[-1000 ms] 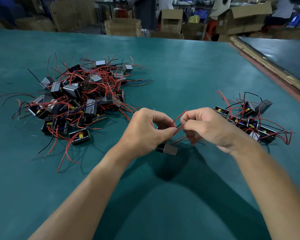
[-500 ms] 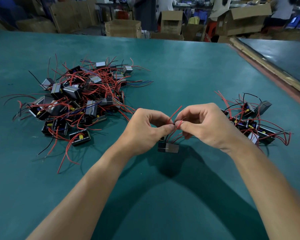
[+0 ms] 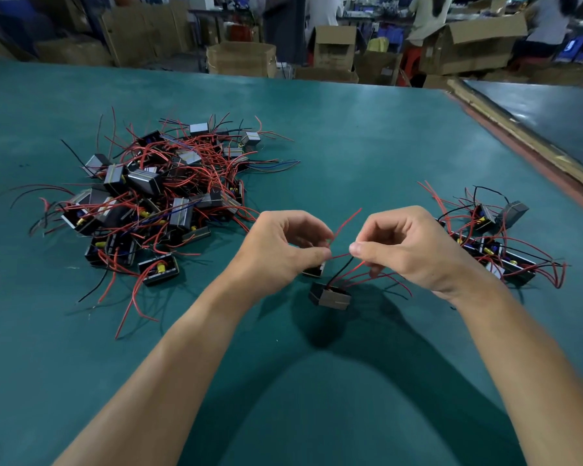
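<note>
A small black box-shaped component (image 3: 330, 295) hangs just above the green table (image 3: 350, 146), dangling from its red and black wires (image 3: 347, 270). My left hand (image 3: 280, 250) pinches a red wire between thumb and forefinger; a second small black component (image 3: 314, 271) shows just under its thumb. My right hand (image 3: 408, 250) pinches the other wire ends a short gap to the right. One red wire end (image 3: 349, 220) sticks up between the two hands.
A big tangled heap of the same black components with red wires (image 3: 155, 200) lies at the left. A smaller row of them (image 3: 495, 243) lies at the right behind my right wrist. A wooden strip (image 3: 519, 136) edges the table's right side. Cardboard boxes (image 3: 241, 58) stand beyond.
My hands have drawn slightly apart, stretching the wires between them. The hanging component has swung a little right and lower under my hands.
</note>
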`<state>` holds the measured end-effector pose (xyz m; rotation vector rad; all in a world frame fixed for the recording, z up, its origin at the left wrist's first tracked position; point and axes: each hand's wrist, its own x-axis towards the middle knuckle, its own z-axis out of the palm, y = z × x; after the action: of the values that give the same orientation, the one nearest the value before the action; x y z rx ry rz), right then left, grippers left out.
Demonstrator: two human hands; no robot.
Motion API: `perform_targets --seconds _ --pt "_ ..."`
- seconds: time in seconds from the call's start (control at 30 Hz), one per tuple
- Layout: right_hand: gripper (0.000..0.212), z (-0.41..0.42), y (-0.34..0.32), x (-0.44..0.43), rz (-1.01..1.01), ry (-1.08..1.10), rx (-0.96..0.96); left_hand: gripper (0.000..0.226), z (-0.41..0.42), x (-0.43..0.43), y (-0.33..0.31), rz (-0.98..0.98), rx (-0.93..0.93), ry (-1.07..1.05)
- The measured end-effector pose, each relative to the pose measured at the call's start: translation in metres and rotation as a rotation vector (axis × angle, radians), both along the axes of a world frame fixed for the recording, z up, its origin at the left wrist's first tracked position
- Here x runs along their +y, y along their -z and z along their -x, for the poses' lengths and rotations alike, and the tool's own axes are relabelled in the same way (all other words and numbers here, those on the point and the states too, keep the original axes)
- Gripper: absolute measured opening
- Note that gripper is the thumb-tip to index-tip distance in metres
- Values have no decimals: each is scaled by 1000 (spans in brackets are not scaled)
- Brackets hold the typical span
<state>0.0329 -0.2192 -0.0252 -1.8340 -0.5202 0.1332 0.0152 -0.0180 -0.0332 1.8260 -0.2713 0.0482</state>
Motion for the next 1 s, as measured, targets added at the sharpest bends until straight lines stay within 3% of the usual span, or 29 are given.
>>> perform_targets --seconds 0.27,0.7,0.8,0.87,0.93,1.0 --pt "16 -4 1 2 11 138 -56 19 -7 5 1 96 95 -308" --pt "15 -6 0 -2 79 93 -106 18 -9 5 -5 201 219 -337" --pt "16 -9 0 -3 50 116 -62 16 -7 4 -4 97 191 -311" --pt "17 -10 2 -4 33 150 -66 27 -4 3 -1 -34 141 -175" --pt "18 -10 4 -5 43 180 -107 45 1 -1 5 -333 28 -3" --pt "18 -10 6 -5 84 201 -148 55 3 -6 13 -554 -85 35"
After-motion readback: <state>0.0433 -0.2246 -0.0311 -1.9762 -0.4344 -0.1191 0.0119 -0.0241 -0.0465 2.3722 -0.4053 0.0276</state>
